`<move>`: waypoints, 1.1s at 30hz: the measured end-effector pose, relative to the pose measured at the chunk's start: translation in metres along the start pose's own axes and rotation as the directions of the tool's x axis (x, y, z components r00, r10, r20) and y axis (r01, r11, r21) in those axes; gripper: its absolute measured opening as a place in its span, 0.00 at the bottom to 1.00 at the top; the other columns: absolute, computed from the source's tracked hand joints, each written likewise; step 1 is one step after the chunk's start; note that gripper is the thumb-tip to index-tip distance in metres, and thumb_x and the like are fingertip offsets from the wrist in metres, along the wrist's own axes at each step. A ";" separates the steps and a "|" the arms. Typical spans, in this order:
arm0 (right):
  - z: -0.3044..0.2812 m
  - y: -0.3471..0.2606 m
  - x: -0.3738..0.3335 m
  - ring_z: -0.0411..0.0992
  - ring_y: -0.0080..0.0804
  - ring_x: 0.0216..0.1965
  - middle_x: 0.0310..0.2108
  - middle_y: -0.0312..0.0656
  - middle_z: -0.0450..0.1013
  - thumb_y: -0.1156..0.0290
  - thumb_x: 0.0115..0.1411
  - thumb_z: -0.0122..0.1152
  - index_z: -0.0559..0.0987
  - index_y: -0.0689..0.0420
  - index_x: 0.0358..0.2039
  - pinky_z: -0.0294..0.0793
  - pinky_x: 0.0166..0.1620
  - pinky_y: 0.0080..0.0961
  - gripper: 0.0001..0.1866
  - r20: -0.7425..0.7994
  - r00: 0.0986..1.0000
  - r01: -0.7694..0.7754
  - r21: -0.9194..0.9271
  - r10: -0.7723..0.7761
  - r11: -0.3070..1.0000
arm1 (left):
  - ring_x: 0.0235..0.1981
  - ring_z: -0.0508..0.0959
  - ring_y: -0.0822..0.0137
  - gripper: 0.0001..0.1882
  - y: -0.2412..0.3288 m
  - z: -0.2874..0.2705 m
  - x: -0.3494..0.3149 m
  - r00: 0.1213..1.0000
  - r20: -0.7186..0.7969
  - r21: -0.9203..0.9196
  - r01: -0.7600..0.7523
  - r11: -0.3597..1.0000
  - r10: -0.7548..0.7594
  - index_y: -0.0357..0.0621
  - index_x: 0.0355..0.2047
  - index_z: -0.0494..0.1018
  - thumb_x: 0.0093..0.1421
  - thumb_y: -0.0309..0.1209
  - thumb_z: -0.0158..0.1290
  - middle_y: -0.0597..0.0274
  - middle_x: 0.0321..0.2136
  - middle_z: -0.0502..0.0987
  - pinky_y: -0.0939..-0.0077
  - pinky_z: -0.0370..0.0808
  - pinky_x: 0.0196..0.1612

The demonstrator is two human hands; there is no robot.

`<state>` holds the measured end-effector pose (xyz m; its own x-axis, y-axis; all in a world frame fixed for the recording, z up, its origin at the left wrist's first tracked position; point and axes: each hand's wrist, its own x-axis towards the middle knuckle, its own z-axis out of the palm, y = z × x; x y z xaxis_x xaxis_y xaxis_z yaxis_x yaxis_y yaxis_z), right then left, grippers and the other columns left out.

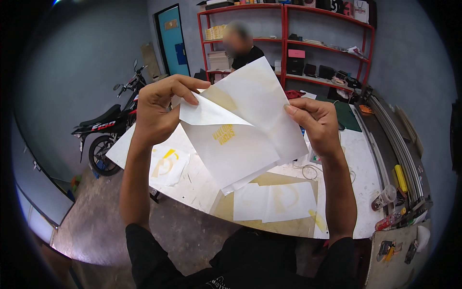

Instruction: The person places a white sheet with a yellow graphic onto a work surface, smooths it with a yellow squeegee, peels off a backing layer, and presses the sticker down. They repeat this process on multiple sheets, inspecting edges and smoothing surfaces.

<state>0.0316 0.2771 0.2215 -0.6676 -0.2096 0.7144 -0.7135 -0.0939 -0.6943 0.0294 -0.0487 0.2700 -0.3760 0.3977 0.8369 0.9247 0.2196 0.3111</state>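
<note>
Raised above the white table, a white translucent paper sheet is held between my two hands. My left hand pinches its folded-over corner at the upper left. Thumb and fingers of my right hand are closed on its right edge. Small yellow lettering shows on the sheet below the fold, with a pale yellow patch behind it. Beneath, a white sheet with a faint yellow shape lies partly on a tan board. More white sheets with a yellow design lie at the table's left.
A motorcycle stands to the left. Across the table, a person is in front of red shelves with boxes. Long metal bars, a yellow tool and a plastic cup line the right side.
</note>
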 end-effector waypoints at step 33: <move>0.055 -0.034 0.054 0.78 0.19 0.29 0.30 0.41 0.82 0.66 0.67 0.66 0.85 0.67 0.42 0.77 0.33 0.18 0.14 0.244 0.957 0.126 0.145 -0.159 0.981 | 0.68 0.64 0.41 0.35 0.086 -0.027 0.010 0.998 0.022 0.660 -0.062 0.749 0.063 0.48 0.54 0.78 0.42 0.34 0.74 0.41 0.65 0.67 0.46 0.64 0.68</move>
<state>0.0315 0.2153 0.2793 -0.4737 -0.4232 0.7724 -0.7535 -0.2592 -0.6042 0.1062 -0.0498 0.3175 -0.3179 0.4302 0.8449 0.6760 0.7277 -0.1162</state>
